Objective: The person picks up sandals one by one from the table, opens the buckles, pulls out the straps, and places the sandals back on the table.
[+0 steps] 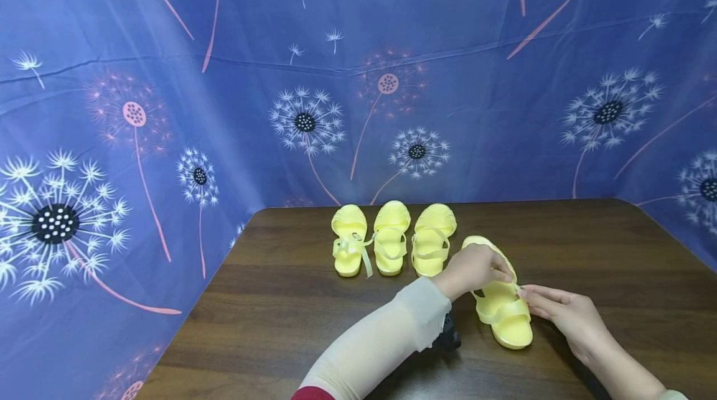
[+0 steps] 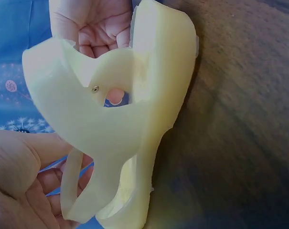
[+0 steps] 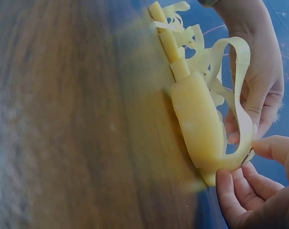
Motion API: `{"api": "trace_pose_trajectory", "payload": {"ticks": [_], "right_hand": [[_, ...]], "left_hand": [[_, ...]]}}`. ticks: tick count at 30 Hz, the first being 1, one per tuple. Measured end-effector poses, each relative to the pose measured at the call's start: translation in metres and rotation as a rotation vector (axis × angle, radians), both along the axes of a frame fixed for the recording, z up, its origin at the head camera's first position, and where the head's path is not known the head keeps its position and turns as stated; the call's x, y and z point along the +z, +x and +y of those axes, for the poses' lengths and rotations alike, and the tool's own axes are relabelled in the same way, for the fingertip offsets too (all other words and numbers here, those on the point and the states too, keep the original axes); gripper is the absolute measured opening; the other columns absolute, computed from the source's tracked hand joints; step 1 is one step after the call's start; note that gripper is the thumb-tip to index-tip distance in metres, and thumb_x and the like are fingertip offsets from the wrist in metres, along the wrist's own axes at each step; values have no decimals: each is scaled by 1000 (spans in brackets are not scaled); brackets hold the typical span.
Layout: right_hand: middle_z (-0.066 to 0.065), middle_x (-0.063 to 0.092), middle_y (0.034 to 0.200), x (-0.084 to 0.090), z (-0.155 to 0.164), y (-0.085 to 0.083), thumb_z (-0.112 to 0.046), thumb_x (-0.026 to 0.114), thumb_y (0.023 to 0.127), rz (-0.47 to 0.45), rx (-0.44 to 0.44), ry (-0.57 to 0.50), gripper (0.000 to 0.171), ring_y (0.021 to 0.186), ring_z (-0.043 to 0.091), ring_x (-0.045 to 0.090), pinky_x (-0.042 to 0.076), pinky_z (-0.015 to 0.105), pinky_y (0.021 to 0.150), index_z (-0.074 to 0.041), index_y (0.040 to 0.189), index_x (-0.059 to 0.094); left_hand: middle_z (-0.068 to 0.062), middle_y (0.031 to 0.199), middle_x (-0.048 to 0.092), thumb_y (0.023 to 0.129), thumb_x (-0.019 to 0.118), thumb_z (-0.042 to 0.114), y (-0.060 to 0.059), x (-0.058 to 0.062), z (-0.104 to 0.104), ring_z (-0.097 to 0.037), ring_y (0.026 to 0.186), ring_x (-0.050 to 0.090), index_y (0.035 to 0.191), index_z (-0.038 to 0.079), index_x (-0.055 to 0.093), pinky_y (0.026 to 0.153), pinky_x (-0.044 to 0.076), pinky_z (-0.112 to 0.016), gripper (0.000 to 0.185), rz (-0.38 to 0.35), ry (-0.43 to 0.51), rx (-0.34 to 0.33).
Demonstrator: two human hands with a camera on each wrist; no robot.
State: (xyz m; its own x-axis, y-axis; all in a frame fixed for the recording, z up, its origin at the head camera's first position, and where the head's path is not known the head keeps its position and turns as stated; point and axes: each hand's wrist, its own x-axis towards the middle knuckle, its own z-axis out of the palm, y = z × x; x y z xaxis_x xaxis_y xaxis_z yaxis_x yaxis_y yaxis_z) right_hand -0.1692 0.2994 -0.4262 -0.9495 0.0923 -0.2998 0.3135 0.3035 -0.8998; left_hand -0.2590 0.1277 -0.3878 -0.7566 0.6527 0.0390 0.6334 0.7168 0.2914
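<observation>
Both hands, left (image 1: 473, 269) and right (image 1: 566, 313), pinch yellow sandal (image 1: 501, 313) between them

**Pale sleeve, bare hands**

The left arm (image 1: 381, 341) wears a snug cream sleeve that ends at the wrist, with a dark red edge showing near the elbow. A small black device sits under that wrist. The right forearm (image 1: 622, 369) is bare, with a pale cuff at the frame's corner.

4 pale yellow sandals (image 1: 501, 300) on a dark brown wood-grain table (image 1: 588, 244); blue backdrop (image 1: 448, 33) (white and pink dandelions).
</observation>
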Motion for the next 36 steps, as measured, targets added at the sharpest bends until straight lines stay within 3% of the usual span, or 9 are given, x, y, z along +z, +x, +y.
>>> {"api": "trace_pose_trajectory", "payload": {"ticks": [4, 9, 12, 16, 18, 24, 29, 32, 36], "right_hand": [[8, 69, 118, 0, -1, 0, -48, 65, 90, -1, -3, 14, 52, 105, 15, 61, 23, 73, 101, -12, 127, 64], [2, 73, 108, -3, -4, -1, -50, 67, 87, 10, -27, 13, 53, 95, 3, 60, 25, 70, 102, -13, 125, 66], [-2, 73, 107, -5, -4, -2, -49, 68, 87, 8, -40, -16, 54, 85, -3, 61, 22, 70, 105, -12, 126, 65], [-8, 71, 108, -6, -2, -1, -48, 68, 88, 10, -36, -29, 51, 83, -2, 66, 22, 71, 104, -13, 125, 66], [-10, 71, 107, -7, -1, -1, -48, 67, 88, 18, -30, -18, 47, 83, -1, 65, 25, 69, 104, -16, 122, 68], [-20, 68, 105, -7, 0, -1, -46, 67, 89, 29, -10, -24, 44, 85, -1, 65, 29, 64, 103, -17, 122, 68], [-16, 67, 112, -6, 0, 0, -46, 65, 90, 24, 5, -28, 54, 88, -2, 66, 29, 64, 104, -10, 130, 62], [-15, 68, 112, -5, 1, 2, -45, 66, 90, 18, 4, -40, 53, 88, -1, 66, 27, 66, 104, -10, 129, 62], [-18, 69, 106, -6, 1, 4, -44, 65, 91, 30, 4, -54, 53, 88, 1, 67, 25, 67, 105, -8, 129, 62]], "left_hand": [[24, 89, 72, 87, 69, 37, -2, -3, -2, 14, 78, 57, 92, 31, 78, 66, 38, -1, 12, -20, 43, 4], [18, 86, 74, 87, 70, 31, -6, -6, -9, 12, 74, 57, 90, 23, 79, 65, 39, -2, 12, -104, 147, 14], [15, 85, 74, 86, 71, 28, -10, -6, -17, 9, 72, 58, 88, 21, 79, 61, 41, -5, 11, -142, 213, 80], [13, 84, 74, 87, 70, 26, -15, -3, -28, 4, 71, 59, 86, 20, 79, 56, 43, -12, 11, -189, 303, 186], [13, 85, 73, 87, 71, 27, -17, 0, -32, 3, 75, 60, 87, 21, 79, 57, 43, -12, 11, -200, 329, 203], [16, 93, 73, 87, 71, 31, -19, 4, -34, 1, 90, 64, 92, 25, 78, 62, 43, -12, 11, -180, 340, 203], [14, 100, 73, 90, 69, 26, -17, 1, -31, 0, 96, 65, 102, 24, 76, 66, 45, -11, 15, -173, 343, 175], [14, 102, 73, 92, 66, 25, -15, -2, -28, 2, 78, 62, 103, 25, 76, 59, 43, -12, 15, -169, 324, 163], [15, 98, 73, 93, 64, 26, -13, -3, -24, -1, 49, 40, 98, 25, 78, 48, 37, -16, 14, -154, 309, 167]]}}
